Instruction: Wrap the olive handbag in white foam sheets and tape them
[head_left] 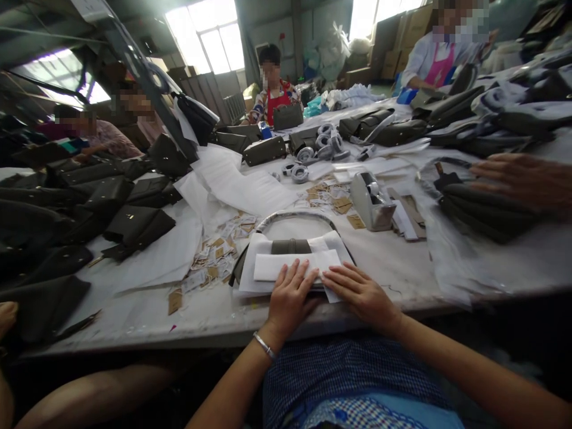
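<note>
A dark olive handbag (pixel 281 246) lies on the table in front of me, its wrapped handle (pixel 298 214) arching away from me. White foam sheets cover most of it, with a folded white strip (pixel 277 266) on top. My left hand (pixel 292 289) rests flat on the strip's near edge, fingers stretched out. Beside it, nearly touching, my right hand (pixel 357 292) lies with extended fingers over the right end of the strip and the sheet's corner. Neither hand is closed round anything.
Paper tags (pixel 217 253) lie scattered left of the bag, near white sheets (pixel 250 179). A tape dispenser (pixel 372 202) stands behind right. Dark bags (pixel 138 229) pile up at left. A co-worker's blurred hand (pixel 522 179) is over another bag (pixel 487 211) at right. Several people sit around the table.
</note>
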`<state>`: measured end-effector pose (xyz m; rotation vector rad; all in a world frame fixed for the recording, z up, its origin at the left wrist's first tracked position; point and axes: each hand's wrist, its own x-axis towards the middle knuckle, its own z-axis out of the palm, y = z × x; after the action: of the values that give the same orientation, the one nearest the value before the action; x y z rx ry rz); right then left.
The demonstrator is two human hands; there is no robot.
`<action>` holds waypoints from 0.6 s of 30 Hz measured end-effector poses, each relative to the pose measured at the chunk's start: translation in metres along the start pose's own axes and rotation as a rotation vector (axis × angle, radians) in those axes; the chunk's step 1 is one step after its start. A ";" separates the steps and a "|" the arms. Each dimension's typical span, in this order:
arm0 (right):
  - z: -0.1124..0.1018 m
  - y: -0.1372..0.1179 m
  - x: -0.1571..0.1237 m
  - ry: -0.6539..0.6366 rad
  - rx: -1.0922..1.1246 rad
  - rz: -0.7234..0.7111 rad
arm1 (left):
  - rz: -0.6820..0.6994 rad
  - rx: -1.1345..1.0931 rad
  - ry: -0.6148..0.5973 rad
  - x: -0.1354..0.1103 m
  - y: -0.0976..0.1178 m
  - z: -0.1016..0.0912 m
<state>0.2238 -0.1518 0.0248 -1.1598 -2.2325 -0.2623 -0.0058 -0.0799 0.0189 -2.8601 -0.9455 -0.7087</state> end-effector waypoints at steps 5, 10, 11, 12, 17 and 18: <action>-0.014 -0.019 -0.002 0.143 -0.050 0.120 | -0.005 0.028 0.073 0.001 0.004 0.005; -0.020 -0.029 0.005 0.163 -0.004 0.118 | -0.001 0.057 0.102 0.001 0.006 0.005; -0.021 -0.030 0.006 0.158 0.000 0.114 | 0.001 0.063 0.106 0.000 0.006 0.006; -0.021 -0.030 0.007 0.150 0.001 0.112 | 0.001 0.071 0.109 0.000 0.006 0.006; -0.024 -0.035 0.006 0.105 -0.012 0.106 | -0.013 0.099 0.098 -0.002 0.006 0.009; -0.024 -0.036 0.005 0.099 -0.009 0.107 | -0.015 0.098 0.103 -0.002 0.006 0.009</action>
<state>0.2028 -0.1806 0.0502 -1.2397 -2.0779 -0.2797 0.0005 -0.0843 0.0105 -2.7069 -0.9600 -0.7791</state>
